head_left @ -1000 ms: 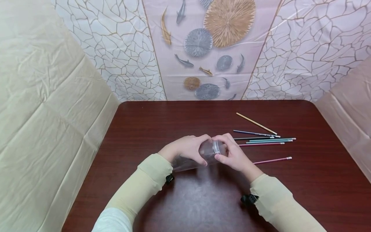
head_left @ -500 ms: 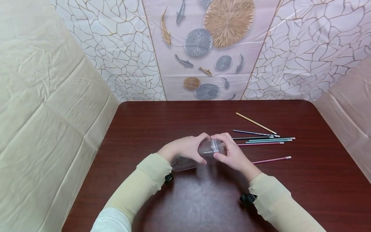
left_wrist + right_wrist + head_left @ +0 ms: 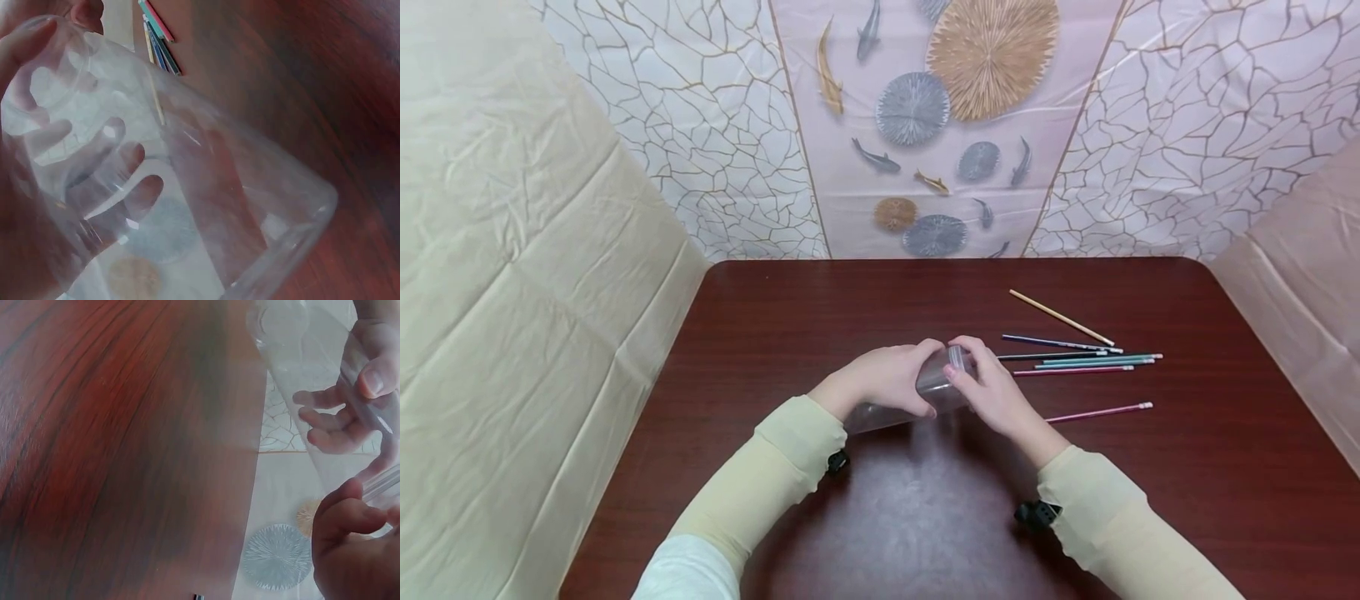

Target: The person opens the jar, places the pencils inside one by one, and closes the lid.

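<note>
– Left hand (image 3: 891, 379): entered how?

– Curved wide, thumb on the near side and fingers bent round the far wall; it gripped the body of the clear jar (image 3: 934, 385)

– Right hand (image 3: 1000, 396)?

– Curled more closely; fingers and thumb held the ribbed end of the same jar. Whether that ribbing belonged to a lid or to the bare neck could not be told

– Position of the jar?

– Between the two hands, over the dark red table (image 3: 917, 525), laid over on its side with a slight slant; ribbed end toward the right hand, plain base toward the left forearm. Contact with the table top: not clear

– Handling, as judged?

– Likely light for its bulk, as nothing showed inside; thin-walled and fairly stiff, probably plastic, though glass could not be ruled out. Smooth sides, so apt to slip or turn under a dry palm; a hard squeeze might have dented or cracked them

– Best hold?

– One hand wrapped broadly round the middle of the body for steadiness; the other on the ribbed end, where the ridges seemed to offer the surest purchase

– Nearby items?

– Loose pencils (image 3: 1086, 367), several colours, on the table beyond and beside the right hand; neither hand touched them
</note>
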`<state>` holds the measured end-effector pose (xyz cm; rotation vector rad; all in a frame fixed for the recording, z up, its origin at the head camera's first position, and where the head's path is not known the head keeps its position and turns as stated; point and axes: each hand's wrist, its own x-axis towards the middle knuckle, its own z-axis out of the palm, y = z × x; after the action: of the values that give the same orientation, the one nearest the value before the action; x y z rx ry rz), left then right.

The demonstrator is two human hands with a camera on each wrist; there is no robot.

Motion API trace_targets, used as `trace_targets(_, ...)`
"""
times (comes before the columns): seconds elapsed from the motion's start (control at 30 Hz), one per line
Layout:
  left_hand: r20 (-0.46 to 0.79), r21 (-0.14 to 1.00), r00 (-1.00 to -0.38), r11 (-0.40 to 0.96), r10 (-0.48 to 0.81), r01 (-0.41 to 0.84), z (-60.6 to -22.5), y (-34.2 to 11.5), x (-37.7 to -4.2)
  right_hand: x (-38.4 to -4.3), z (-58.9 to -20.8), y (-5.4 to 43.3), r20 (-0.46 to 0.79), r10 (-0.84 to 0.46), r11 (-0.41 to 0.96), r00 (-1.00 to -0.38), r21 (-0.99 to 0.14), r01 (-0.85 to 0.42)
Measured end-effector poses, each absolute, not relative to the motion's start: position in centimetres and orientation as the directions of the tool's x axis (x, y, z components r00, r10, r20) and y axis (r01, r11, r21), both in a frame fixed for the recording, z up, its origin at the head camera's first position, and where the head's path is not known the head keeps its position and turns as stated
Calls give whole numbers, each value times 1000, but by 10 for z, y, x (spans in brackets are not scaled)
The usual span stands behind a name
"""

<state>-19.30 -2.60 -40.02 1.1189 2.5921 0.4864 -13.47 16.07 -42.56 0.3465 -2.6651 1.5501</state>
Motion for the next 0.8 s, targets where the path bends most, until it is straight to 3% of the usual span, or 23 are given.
trace_targets(0.17, -140, 421, -648, 637, 749, 645, -398, -26, -194, -125, -409, 157, 175, -188, 433, -966, -868, -242)
trace_targets(0.57, -205, 528, -619, 618, 758, 583, -396, -28, -193, -126, -429, 162, 365, -211, 455, -907, -785, -422)
trace_targets(0.8, -224, 662, -586, 563, 779, 495, -396, -29, -195, -127, -433, 164, 509, -259, 420, -821, -706, -571)
